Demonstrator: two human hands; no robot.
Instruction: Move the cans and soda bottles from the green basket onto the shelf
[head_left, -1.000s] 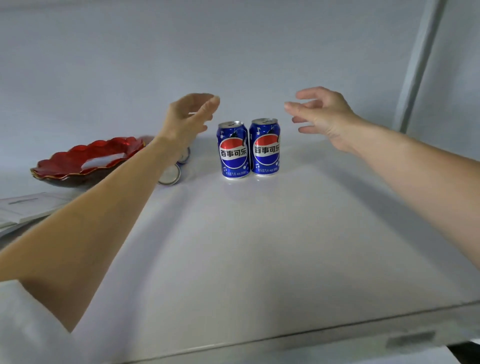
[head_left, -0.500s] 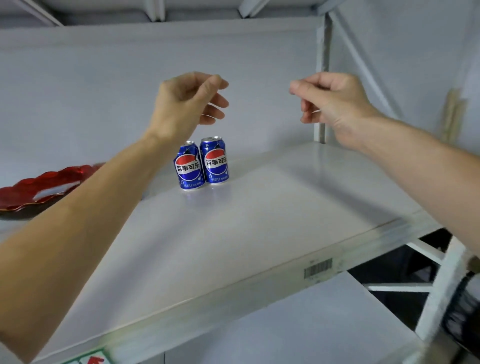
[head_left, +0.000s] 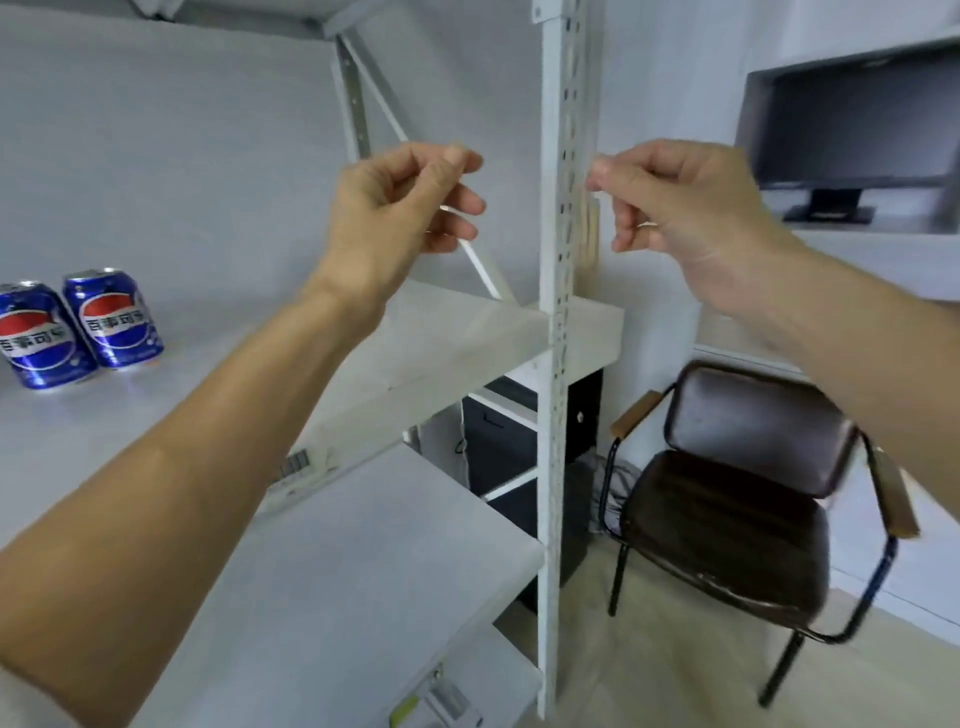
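Holding left hand (head_left: 400, 208) raised at chest height in front of the shelf (head_left: 447, 343), arm outstretched, fingers curled loosely inward, grip half-closed and gripping nothing. Holding right hand (head_left: 675, 202) level with it, beyond the white upright post (head_left: 558, 364), fingers likewise curled, grip empty. Standing upright at far left on the shelf: two blue cans (head_left: 78, 327), side by side, just touching, well apart from both hands. Standing on the floor at right: one dark chair (head_left: 737, 519). Sitting in a recess at upper right: one monitor (head_left: 852, 119).
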